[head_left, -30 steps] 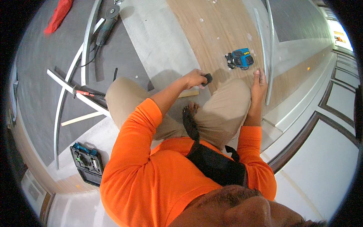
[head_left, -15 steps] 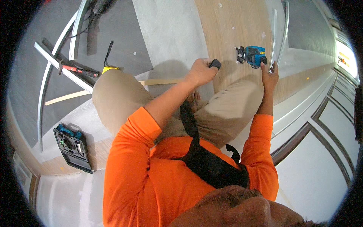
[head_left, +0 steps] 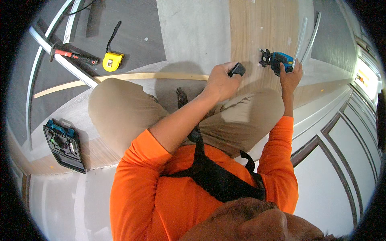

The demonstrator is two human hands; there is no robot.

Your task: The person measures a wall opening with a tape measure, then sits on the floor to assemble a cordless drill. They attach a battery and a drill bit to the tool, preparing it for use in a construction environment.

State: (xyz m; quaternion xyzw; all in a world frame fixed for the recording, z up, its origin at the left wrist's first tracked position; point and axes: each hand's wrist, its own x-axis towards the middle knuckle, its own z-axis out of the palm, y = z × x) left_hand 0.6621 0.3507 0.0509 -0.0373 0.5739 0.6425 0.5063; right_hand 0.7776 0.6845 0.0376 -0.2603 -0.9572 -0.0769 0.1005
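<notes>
My left hand (head_left: 223,82) is closed around a small black handheld piece (head_left: 237,70), rounded at its end; its kind is not clear. To the right, a blue and black laser level (head_left: 280,61) lies on the wood-look floor strip, its black bracket-like base (head_left: 265,58) toward the left. My right hand (head_left: 292,75) grips the laser level's right end with thumb and fingers. Both hands are in front of my crossed legs, apart from each other.
A yellow tape measure (head_left: 113,62) lies on the dark floor beside a wooden strip (head_left: 161,76). Farther left are a red and black tool (head_left: 76,56) and metal profiles (head_left: 72,68). An open black case (head_left: 64,146) sits lower left. Metal strips (head_left: 311,39) lie beyond my right hand.
The view has shifted, bringing the tape measure out from behind my left knee. My right hand's fingers have closed more onto the laser level, which has turned slightly. The left hand keeps its hold.
</notes>
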